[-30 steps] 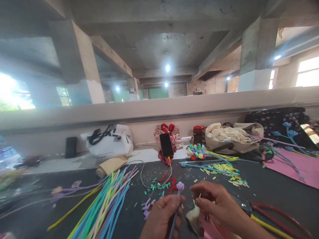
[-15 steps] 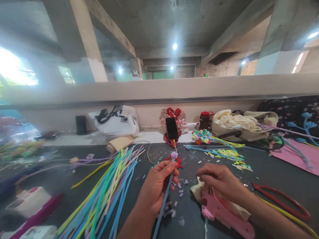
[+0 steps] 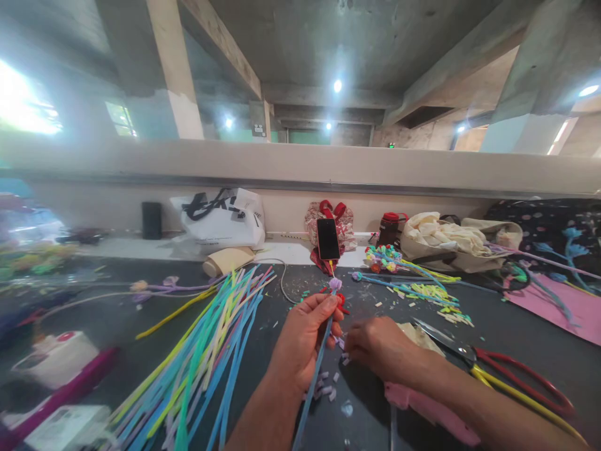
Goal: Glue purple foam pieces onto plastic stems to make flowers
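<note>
My left hand (image 3: 310,338) is closed around a blue pipe cleaner (image 3: 313,383), which stands tilted with its lower end toward me. A small cluster of purple bits (image 3: 335,285) sits on its upper tip. My right hand (image 3: 375,344) is low over the table beside it, fingers bent down and together by some short purple pieces (image 3: 323,387). Its fingertips are partly hidden, so whatever they pinch cannot be made out. Under my right forearm lies a pink glue gun (image 3: 429,410), partly covered.
Long coloured pipe cleaners (image 3: 197,363) spread to the left. Scissors (image 3: 469,354) with red and yellow handles lie right, beside a beige scrap (image 3: 420,338). Behind are a phone (image 3: 327,239), small cut yellow pieces (image 3: 429,293), a white bag (image 3: 223,219) and a beige cloth bag (image 3: 460,247).
My right hand has moved left and down from above the glue gun to the purple pieces. The scissors' blades are now uncovered. My left hand still holds the blue pipe cleaner.
</note>
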Tool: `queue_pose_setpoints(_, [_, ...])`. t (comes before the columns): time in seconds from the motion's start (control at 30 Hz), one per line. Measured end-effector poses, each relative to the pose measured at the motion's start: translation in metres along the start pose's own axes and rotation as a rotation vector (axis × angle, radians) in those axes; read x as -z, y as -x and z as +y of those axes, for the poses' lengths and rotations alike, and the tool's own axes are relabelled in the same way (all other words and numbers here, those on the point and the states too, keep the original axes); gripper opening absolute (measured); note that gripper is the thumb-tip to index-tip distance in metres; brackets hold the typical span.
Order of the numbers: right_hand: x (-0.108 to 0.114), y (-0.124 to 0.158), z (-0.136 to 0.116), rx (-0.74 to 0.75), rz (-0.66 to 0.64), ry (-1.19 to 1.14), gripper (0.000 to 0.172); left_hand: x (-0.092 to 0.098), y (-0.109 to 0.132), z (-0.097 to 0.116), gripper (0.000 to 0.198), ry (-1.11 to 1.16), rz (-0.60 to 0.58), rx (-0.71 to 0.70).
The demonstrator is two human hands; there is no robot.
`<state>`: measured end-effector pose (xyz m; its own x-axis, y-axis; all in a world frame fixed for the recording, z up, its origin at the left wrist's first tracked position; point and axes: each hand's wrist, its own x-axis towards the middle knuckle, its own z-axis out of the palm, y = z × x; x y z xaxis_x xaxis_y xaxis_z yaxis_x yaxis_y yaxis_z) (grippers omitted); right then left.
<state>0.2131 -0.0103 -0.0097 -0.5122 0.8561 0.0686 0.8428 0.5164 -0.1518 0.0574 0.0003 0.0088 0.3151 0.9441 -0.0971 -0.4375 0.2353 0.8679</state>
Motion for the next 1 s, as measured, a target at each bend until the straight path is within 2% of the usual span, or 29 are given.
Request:
queue_pose_setpoints(0.4, [-0.019,-0.011,0.000,0.011,0.007,0.088,0.016,-0.002,0.002,-0.002,0.017,0.026,-0.008,-0.017])
queue_pose_setpoints(0.57, [-0.005,-0.006,-0.002,-0.027,0.098,-0.027,0.015,-0.002,-0.001,-0.003,0.015,0.011,0.022,0.034])
queue_pose_setpoints(0.73, [0.016,0.009,0.000,-0.097,0.230,-0.256,0.015,-0.002,-0.004,-0.008,0.016,0.053,0.056,0.100])
queue_pose_setpoints(0.9, [0.015,0.018,-0.001,-0.156,0.357,-0.916,0.007,-0.007,-0.004,-0.020,0.016,0.084,0.048,0.158])
queue_pose_setpoints(1.0, [0.013,0.019,-0.002,-0.193,0.418,-1.114,0.007,-0.011,-0.002,-0.028,0.015,0.045,0.039,0.170])
